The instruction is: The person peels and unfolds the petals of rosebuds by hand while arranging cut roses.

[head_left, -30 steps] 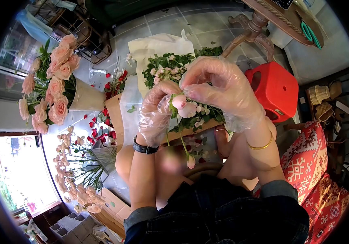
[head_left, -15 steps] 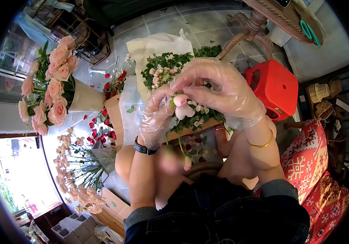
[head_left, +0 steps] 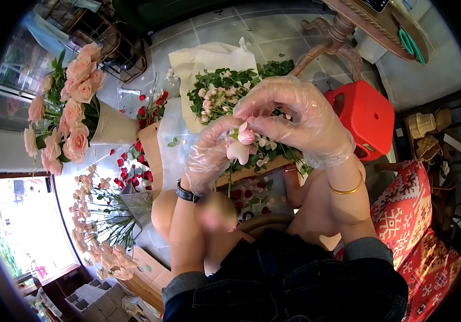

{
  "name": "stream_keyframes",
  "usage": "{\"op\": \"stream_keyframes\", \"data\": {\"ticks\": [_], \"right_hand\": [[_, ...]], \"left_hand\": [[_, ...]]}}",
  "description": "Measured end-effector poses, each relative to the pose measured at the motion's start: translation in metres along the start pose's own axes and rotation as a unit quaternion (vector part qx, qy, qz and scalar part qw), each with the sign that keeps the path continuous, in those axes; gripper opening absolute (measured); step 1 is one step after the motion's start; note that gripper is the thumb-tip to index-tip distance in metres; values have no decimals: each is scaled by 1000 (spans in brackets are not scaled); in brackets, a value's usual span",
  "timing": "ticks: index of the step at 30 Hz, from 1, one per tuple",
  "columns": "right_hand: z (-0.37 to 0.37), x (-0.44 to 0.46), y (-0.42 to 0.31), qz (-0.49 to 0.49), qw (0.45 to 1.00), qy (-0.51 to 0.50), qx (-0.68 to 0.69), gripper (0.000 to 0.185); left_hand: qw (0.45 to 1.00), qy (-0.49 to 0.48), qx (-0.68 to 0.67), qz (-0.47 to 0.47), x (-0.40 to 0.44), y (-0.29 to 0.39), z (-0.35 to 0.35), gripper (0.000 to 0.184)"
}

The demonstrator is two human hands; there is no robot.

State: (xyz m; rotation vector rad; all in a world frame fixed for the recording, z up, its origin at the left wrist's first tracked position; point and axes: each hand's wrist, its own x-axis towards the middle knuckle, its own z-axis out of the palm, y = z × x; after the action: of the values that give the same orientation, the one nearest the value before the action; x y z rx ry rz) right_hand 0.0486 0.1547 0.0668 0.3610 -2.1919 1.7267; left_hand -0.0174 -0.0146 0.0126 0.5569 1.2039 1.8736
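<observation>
Both my hands wear clear plastic gloves and meet over the floor in front of my knees. My left hand [head_left: 209,153] has its fingers closed at the base of a small pink rose [head_left: 245,136]. A pale, loose-looking petal [head_left: 238,152] hangs from the bloom's lower side. My right hand [head_left: 297,121] arches over from the right, thumb and fingertips pinched at the top edge of the flower. Whether a petal is between those fingertips is hard to see. Below my left wrist is a blurred pinkish shape [head_left: 217,213]. Behind the hands lies a bunch of small pink roses [head_left: 220,99] with green leaves.
Bunched peach roses [head_left: 75,118] stand in a pale bucket [head_left: 115,126] at left, with more cut stems [head_left: 120,217] below. Red petals [head_left: 128,169] litter the floor. A red stool [head_left: 367,121] stands right, near a wooden table [head_left: 348,27] holding green-handled scissors [head_left: 410,44].
The rose has turned between my fingers, showing its bud further right and the pale petal lower. Both hands have shifted slightly right. The blurred pinkish shape near my lap has moved left.
</observation>
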Motion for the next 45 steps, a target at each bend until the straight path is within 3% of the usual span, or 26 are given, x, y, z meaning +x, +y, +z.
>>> {"op": "stream_keyframes", "data": {"ticks": [3, 7, 10, 12, 18, 22, 24, 28, 30, 31, 33, 35, 38, 42, 45], "right_hand": [[-1, 0, -3, 11, 999, -3, -34, 13], [-7, -2, 2, 50, 997, -49, -26, 11], [-14, -3, 13, -12, 994, -95, -53, 13], [-18, -3, 14, 24, 985, -167, -44, 14], [-17, -2, 12, 44, 980, -192, -23, 15], [-14, -2, 20, 20, 980, -195, -43, 16], [-10, -4, 21, 112, 979, -170, 28, 19], [7, -4, 21, 149, 980, -82, 105, 25], [10, 1, 10, 138, 978, 80, 136, 22], [9, 2, 8, 137, 978, 78, 136, 22], [3, 2, 5, 85, 985, 118, 93, 20], [5, 0, 3, 86, 984, 127, 93, 21], [10, 1, 2, -43, 990, 97, -90, 35], [17, 1, 1, -41, 988, 93, -118, 34], [17, 1, 2, -28, 985, 111, -131, 32]], "left_hand": [[998, -31, 33, 39, 1, -4, -3, 18], [997, -58, 43, -5, 1, 5, -5, 18], [992, -85, 85, -40, 0, 9, -8, 19], [989, -102, 97, -52, 0, 10, -10, 19], [980, -131, 144, -45, 3, 9, -13, 21], [980, -141, 113, -87, 2, 14, -10, 25], [979, -135, 114, -102, 0, 14, -9, 27], [992, -100, 74, -29, 4, -2, -16, 20], [996, -75, 27, 45, 7, 1, -12, 15], [996, -74, 28, 46, 8, 0, -14, 15], [992, -2, 39, 121, 11, -4, -17, 36], [992, 4, 33, 125, 11, -2, -13, 34], [990, 70, 11, 119, 10, -2, -6, 15], [991, 101, 11, 83, 10, -1, -4, 17], [988, 56, 8, 145, 12, -5, -7, 17]]}}
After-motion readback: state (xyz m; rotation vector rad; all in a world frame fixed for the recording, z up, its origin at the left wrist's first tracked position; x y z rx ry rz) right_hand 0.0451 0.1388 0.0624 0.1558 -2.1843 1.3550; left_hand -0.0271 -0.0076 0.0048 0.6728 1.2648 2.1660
